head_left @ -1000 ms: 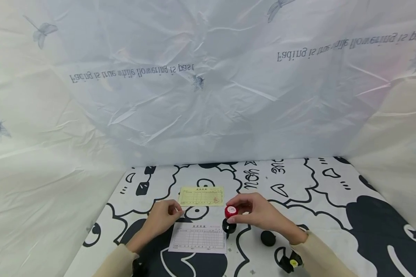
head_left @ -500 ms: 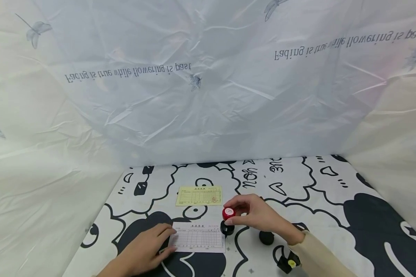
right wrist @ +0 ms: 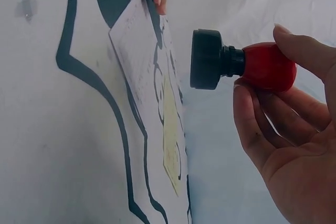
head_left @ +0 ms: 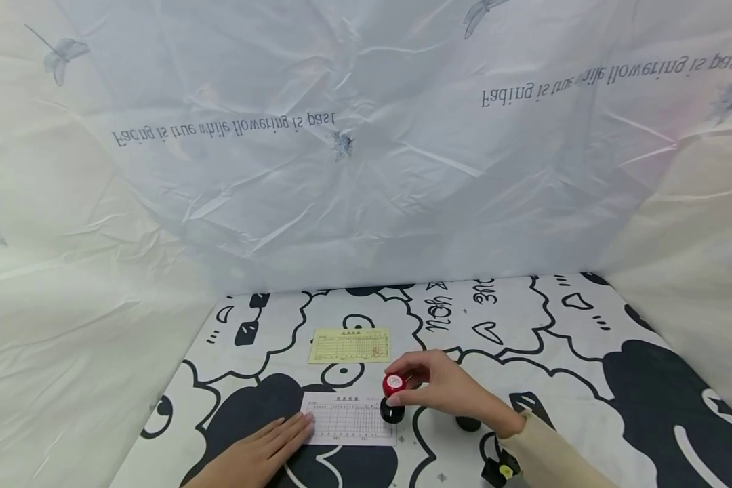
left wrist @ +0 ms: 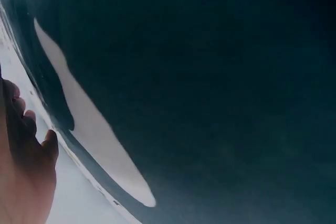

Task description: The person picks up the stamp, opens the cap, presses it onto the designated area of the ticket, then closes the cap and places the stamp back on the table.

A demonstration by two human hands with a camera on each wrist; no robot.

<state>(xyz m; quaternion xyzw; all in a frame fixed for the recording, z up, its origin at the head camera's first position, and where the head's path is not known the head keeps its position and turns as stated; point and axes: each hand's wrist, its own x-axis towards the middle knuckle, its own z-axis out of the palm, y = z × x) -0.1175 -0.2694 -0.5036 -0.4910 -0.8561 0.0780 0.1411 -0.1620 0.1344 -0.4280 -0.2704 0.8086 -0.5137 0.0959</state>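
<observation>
My right hand (head_left: 436, 385) pinches a stamp (right wrist: 268, 66) by its red rounded handle. The stamp's wide black base (right wrist: 206, 59) faces the table and, in the right wrist view, hangs a little above the paper. In the head view the base overlaps the right edge of a white printed form (head_left: 341, 421). My left hand (head_left: 262, 447) lies flat with straight fingers, fingertips on the form's left edge. Beyond it lies a yellow form (head_left: 350, 346) bearing a small red mark at its lower right. The left wrist view shows mostly dark cloth and part of the left hand (left wrist: 26, 166).
A round black cap (head_left: 468, 423) lies right of the white form, partly behind the right hand. Nearer the front is a black object with a yellow spot (head_left: 499, 469). The tablecloth (head_left: 561, 393) has black cartoon patterns. White sheeting (head_left: 366, 203) hangs behind and at both sides.
The left hand has moved down from beside the yellow form and flattened onto the white form's left edge. The right hand has shifted the stamp slightly left and down, over the form's right edge.
</observation>
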